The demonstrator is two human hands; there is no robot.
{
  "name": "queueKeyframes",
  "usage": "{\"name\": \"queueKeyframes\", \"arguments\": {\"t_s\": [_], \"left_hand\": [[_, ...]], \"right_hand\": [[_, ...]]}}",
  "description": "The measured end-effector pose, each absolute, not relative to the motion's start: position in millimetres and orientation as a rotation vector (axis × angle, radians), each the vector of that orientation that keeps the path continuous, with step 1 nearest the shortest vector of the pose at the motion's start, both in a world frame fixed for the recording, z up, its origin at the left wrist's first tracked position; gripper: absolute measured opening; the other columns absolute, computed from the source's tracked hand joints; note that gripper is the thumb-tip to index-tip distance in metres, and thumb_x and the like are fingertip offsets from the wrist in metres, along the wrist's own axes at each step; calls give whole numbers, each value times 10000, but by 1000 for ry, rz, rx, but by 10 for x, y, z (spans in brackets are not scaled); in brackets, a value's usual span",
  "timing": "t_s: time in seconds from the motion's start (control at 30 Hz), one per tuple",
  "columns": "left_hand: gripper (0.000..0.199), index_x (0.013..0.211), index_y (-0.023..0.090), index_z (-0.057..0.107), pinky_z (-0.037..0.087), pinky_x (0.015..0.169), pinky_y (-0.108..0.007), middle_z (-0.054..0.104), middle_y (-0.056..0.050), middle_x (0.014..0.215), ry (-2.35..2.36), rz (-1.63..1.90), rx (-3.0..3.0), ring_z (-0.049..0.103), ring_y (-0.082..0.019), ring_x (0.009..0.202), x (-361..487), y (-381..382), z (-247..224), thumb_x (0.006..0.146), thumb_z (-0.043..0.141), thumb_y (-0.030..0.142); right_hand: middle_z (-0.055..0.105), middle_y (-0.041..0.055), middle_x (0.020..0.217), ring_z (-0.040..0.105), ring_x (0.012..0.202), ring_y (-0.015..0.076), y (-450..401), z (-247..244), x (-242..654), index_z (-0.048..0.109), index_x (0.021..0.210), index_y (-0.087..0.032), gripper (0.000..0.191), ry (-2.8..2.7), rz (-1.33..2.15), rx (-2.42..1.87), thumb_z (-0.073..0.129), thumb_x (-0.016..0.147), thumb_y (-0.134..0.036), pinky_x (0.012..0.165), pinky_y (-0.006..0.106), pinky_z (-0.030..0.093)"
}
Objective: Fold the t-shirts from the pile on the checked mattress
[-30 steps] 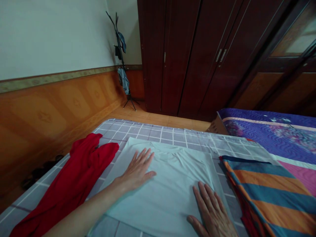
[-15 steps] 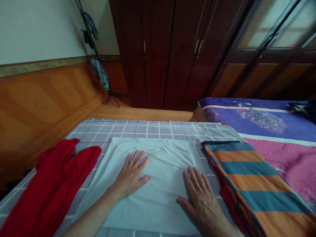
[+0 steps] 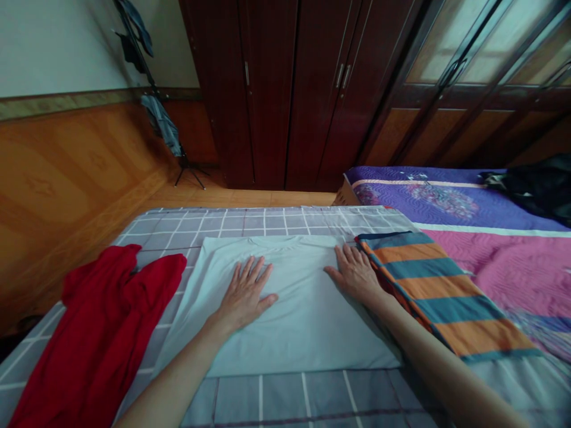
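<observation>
A white T-shirt (image 3: 303, 321) lies spread on the checked bedsheet (image 3: 276, 404), its collar toward the far side and a few soft creases below it. My left hand (image 3: 250, 291) rests flat on the left-centre of the shirt with its fingers apart. Near the shirt's far right corner, my right hand (image 3: 354, 270) is laid palm down, fingers stretched away from me. Just right of that hand is a folded orange-and-teal striped garment (image 3: 437, 285). A crumpled red garment (image 3: 98, 333) lies to the left of the shirt.
A second bed with a purple and pink cover (image 3: 482, 249) adjoins on the right, with a dark bundle (image 3: 535, 190) on it. Beyond the bed stand a dark red wardrobe (image 3: 267, 107) and a coat stand (image 3: 140, 59) holding caps and clothing.
My right hand has slid away from me along the shirt's right side to its far corner. My left hand stays flat on the shirt. The view has shifted slightly.
</observation>
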State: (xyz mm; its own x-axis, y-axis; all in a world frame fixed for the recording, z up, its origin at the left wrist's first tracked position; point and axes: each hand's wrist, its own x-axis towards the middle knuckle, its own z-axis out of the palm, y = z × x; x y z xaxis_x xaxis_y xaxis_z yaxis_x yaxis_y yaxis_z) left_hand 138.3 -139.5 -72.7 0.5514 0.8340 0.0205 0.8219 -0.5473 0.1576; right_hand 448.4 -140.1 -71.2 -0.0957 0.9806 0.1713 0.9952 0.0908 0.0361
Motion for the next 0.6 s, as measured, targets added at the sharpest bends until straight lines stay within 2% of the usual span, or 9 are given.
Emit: {"name": "queueKeyframes", "arguments": {"t_s": [0.07,0.17,0.3,0.4,0.6], "left_hand": [[654,1469,205,269,87,1125,-577,155,-115,1555,1424,152,2630,58,-322,1430,1416,-1430,-670,916,421,520],[657,1477,225,240,77,1132,-563,154,-98,1558,1295,180,2653,55,-308,1432,1514,-1579,-569,919,420,522],[679,1488,294,170,71,1150,-517,140,-50,1564,1025,154,2713,70,-267,1437,1498,-1809,-553,912,391,578],[676,1486,297,174,82,1144,-526,161,-53,1559,1104,89,2732,105,-275,1432,1177,-1868,-644,912,384,586],[660,1483,243,225,179,1117,-535,219,-96,1539,1579,101,2707,189,-313,1411,242,-1986,-781,920,395,543]], "right_hand": [[320,264,1453,227,1368,395,-1609,-664,4421,384,1383,-16,670,-2211,-261,-2012,427,913,-492,1059,576,242],[266,190,1504,167,1401,330,-2068,-604,4067,366,1414,-100,616,-2350,-230,-1731,443,921,-463,1092,522,238],[269,130,1515,184,1404,284,-2546,-649,3752,293,1459,-173,651,-2588,-55,-1447,479,905,-460,1100,501,262],[265,121,1518,207,1396,296,-2712,-774,3960,268,1470,-184,678,-2531,-127,-1556,494,895,-463,1083,511,287],[384,159,1450,348,1327,332,-2965,-966,4621,365,1412,-124,652,-2170,-259,-1856,433,895,-515,995,513,405]]}}
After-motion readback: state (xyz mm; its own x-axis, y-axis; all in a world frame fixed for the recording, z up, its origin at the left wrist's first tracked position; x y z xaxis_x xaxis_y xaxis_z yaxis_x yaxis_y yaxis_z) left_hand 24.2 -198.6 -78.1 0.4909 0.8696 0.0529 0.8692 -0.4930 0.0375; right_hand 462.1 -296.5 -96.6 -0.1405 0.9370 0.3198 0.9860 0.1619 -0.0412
